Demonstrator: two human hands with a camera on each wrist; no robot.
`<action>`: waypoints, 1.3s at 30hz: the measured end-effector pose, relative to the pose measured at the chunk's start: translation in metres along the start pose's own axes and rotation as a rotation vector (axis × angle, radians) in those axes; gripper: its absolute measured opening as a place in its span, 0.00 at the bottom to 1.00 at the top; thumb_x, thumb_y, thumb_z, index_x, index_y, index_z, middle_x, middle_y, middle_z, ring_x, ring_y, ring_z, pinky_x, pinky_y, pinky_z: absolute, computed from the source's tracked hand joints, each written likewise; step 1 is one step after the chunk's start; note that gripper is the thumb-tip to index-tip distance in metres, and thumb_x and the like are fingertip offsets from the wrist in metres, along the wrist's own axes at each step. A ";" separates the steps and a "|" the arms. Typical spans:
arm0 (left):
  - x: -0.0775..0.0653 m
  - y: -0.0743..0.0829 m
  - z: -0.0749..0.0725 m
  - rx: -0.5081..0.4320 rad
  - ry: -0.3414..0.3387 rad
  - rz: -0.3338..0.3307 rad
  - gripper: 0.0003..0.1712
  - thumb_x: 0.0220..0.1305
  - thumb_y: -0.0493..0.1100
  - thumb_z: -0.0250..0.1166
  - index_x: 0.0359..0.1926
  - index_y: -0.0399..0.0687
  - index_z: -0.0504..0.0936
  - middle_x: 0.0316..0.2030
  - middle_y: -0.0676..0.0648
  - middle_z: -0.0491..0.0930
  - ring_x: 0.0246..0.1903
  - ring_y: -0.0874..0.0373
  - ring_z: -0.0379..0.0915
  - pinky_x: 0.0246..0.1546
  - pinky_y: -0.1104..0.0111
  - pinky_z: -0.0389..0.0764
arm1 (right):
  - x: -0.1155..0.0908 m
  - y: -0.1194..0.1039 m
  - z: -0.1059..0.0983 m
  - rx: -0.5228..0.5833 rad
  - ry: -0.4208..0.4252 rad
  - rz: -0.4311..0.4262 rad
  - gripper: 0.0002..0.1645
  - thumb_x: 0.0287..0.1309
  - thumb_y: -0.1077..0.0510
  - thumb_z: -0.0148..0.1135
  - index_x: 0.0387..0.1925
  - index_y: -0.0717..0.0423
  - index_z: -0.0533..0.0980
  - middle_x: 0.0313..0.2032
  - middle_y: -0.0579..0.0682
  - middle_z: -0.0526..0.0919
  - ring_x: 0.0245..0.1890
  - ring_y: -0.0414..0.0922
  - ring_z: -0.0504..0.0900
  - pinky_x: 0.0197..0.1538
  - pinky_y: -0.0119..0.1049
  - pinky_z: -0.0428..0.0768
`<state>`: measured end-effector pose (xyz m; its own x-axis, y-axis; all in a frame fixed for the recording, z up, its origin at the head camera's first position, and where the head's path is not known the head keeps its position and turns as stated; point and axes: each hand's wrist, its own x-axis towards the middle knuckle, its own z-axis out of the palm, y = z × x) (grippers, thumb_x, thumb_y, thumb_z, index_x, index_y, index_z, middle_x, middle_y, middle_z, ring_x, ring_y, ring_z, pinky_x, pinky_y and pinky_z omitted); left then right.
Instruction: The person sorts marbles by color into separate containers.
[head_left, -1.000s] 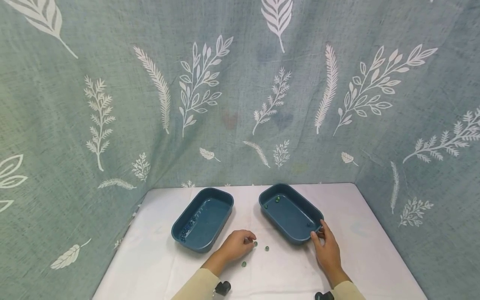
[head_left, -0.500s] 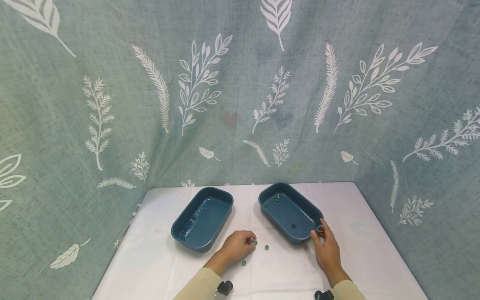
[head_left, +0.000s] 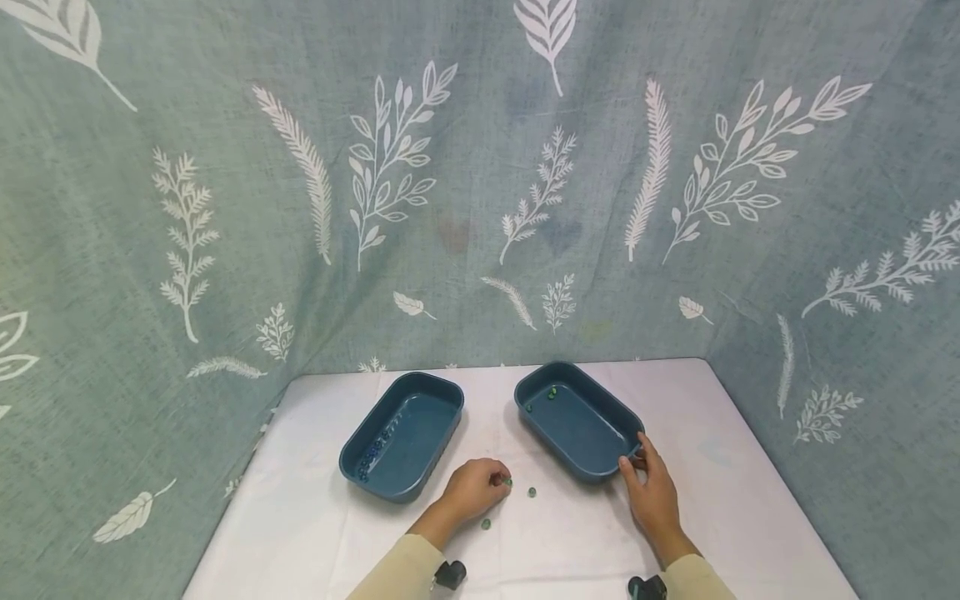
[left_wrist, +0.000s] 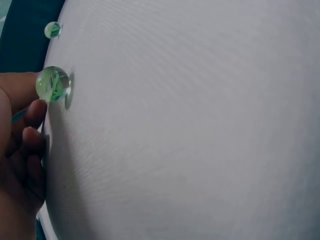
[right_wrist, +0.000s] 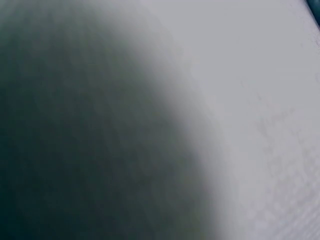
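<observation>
In the head view my left hand [head_left: 474,487] is low over the white cloth, fingers curled, pinching a green marble [head_left: 509,482] partly covered by the fingertips. Two more green glass marbles lie close by, one [head_left: 532,492] to the right and another [head_left: 486,524] nearer the wrist. The left wrist view shows a clear marble with green swirls [left_wrist: 52,84] beside the bent fingers [left_wrist: 34,137]. My right hand [head_left: 654,496] grips the near right corner of the right blue tray [head_left: 592,477], thumb outside the rim. Several green marbles [head_left: 552,393] sit in that tray.
A matching blue tray [head_left: 420,479] stands to the left, with several dark blue marbles [head_left: 372,452] along its left side. White cloth [head_left: 555,558] covers the table. A leaf-patterned curtain [head_left: 465,317] rises behind and at both sides. The right wrist view is mostly dark blur.
The left fingertips have closed around the green marble, covering more of it. A dark marble rolled leftward in the right tray and no longer shows. The right hand keeps its grip.
</observation>
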<state>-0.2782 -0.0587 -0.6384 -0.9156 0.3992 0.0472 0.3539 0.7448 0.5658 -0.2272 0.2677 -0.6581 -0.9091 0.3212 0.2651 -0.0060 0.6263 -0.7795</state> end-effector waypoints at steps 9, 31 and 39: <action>-0.004 -0.002 -0.004 -0.035 0.014 -0.009 0.06 0.57 0.46 0.70 0.37 0.60 0.85 0.30 0.65 0.78 0.33 0.66 0.74 0.39 0.64 0.78 | 0.000 -0.004 -0.001 -0.008 -0.017 0.018 0.39 0.69 0.42 0.55 0.73 0.52 0.56 0.55 0.60 0.74 0.54 0.55 0.75 0.57 0.58 0.69; 0.004 0.001 -0.009 -0.147 0.051 0.062 0.08 0.55 0.40 0.71 0.36 0.59 0.84 0.29 0.65 0.78 0.26 0.67 0.70 0.27 0.72 0.74 | 0.000 0.000 0.000 0.001 0.008 -0.007 0.39 0.69 0.42 0.55 0.73 0.52 0.57 0.53 0.60 0.75 0.53 0.55 0.76 0.57 0.58 0.69; 0.008 0.002 -0.014 -0.152 0.059 0.086 0.08 0.56 0.39 0.70 0.37 0.58 0.84 0.30 0.63 0.79 0.24 0.67 0.70 0.24 0.73 0.74 | 0.000 -0.002 -0.001 -0.004 -0.010 -0.004 0.40 0.69 0.40 0.54 0.73 0.52 0.56 0.54 0.60 0.74 0.53 0.55 0.76 0.58 0.59 0.69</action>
<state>-0.2875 -0.0615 -0.6252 -0.8944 0.4227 0.1462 0.4025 0.6182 0.6751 -0.2269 0.2675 -0.6562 -0.9131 0.3117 0.2629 -0.0081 0.6307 -0.7760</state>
